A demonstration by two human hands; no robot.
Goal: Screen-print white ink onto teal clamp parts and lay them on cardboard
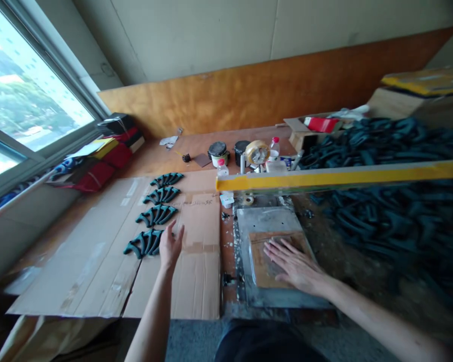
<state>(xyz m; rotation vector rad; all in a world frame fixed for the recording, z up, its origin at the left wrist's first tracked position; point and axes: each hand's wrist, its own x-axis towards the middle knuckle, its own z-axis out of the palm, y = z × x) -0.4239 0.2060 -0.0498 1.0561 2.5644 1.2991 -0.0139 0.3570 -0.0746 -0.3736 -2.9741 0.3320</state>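
Note:
My left hand (170,246) is over the cardboard sheet (196,271), at the right end of the nearest row of dark green curved parts (143,243). Its thumb and fingers are apart; whether it touches the last part I cannot tell. Behind that row, more rows of the same parts (156,214) lie fanned out. My right hand (292,264) rests flat, fingers spread, on a brown board (260,251). The board lies on a grey metal plate (245,221) on the workbench.
A long yellow-edged bar (340,177) crosses above the plate's far side. To the right is a big heap of dark green parts (377,216). Lidded tubs (219,153), a tape roll (257,152) and bottles (274,147) stand at the back. Red boxes (94,173) sit by the window.

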